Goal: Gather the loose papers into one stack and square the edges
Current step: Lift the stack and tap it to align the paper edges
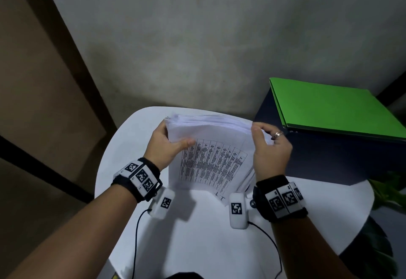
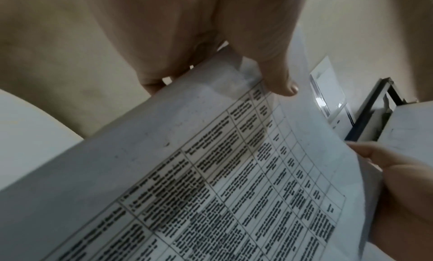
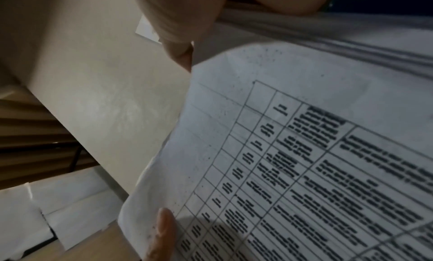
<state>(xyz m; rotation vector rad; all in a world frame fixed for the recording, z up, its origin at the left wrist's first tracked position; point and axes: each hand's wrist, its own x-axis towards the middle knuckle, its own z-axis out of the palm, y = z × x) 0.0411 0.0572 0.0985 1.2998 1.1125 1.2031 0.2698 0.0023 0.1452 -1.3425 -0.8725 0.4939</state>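
A thick stack of white papers (image 1: 211, 146) stands tilted on the round white table (image 1: 197, 234), its bottom edge down and a printed table facing me. My left hand (image 1: 169, 144) grips the stack's upper left side, thumb across the front sheet. My right hand (image 1: 267, 144) grips the upper right side, fingers curled over the edge. In the left wrist view the printed sheet (image 2: 211, 172) fills the frame under my thumb (image 2: 279, 76). The right wrist view shows the same sheet (image 3: 293, 163) and the layered paper edges (image 3: 351, 40).
A green folder (image 1: 334, 107) lies on a dark cabinet (image 1: 325, 155) right of the table. A plaster wall (image 1: 197, 37) rises behind. Green plant leaves (image 1: 386, 193) show at the right edge. Camera cables trail over the table's near side.
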